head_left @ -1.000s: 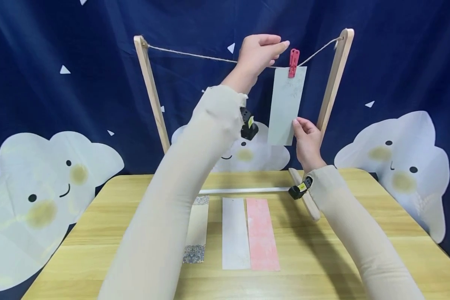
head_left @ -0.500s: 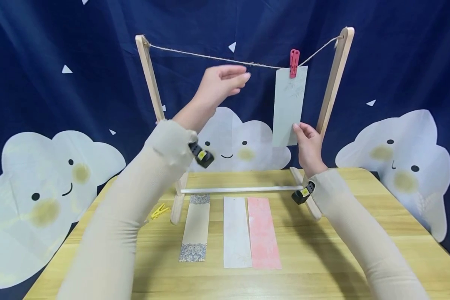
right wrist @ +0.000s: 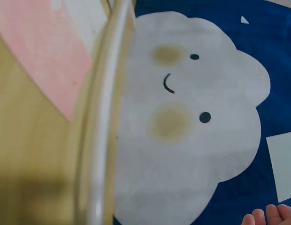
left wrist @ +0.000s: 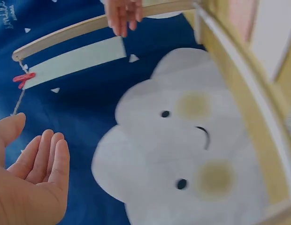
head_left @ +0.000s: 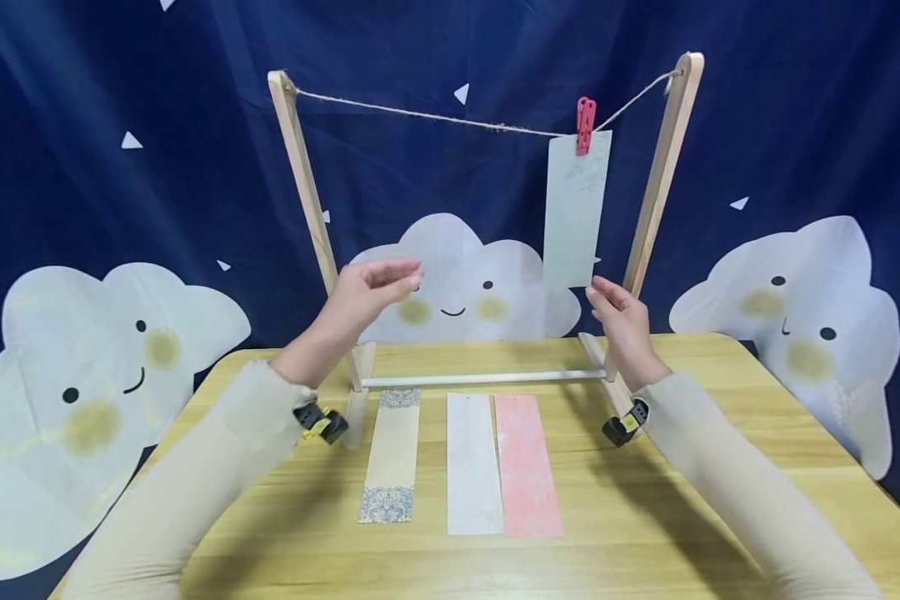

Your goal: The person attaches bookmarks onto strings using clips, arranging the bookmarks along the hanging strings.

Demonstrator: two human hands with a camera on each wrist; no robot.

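Note:
A pale green paper card (head_left: 576,217) hangs from the twine (head_left: 420,114), clipped by a red clothespin (head_left: 585,125) near its top right corner. My right hand (head_left: 626,325) is just below the card's lower right corner, fingers loosely bent. In the left wrist view a gap shows between the right fingers and the card. My left hand (head_left: 367,296) hangs in the air inside the frame's left post, its thumb and fingers apart in the left wrist view and nothing held. Only the right fingertips (right wrist: 272,215) show in the right wrist view.
A wooden frame's left post (head_left: 303,183) and right post (head_left: 663,167) carry the twine; a white rod (head_left: 487,378) joins their bases. On the table (head_left: 307,542) lie a cream patterned card (head_left: 392,446), a white card (head_left: 474,467) and a pink card (head_left: 527,467).
My left hand has come away from the twine, moving down and left. The right hand has let go of the green card's edge and dropped slightly. The card stays hanging.

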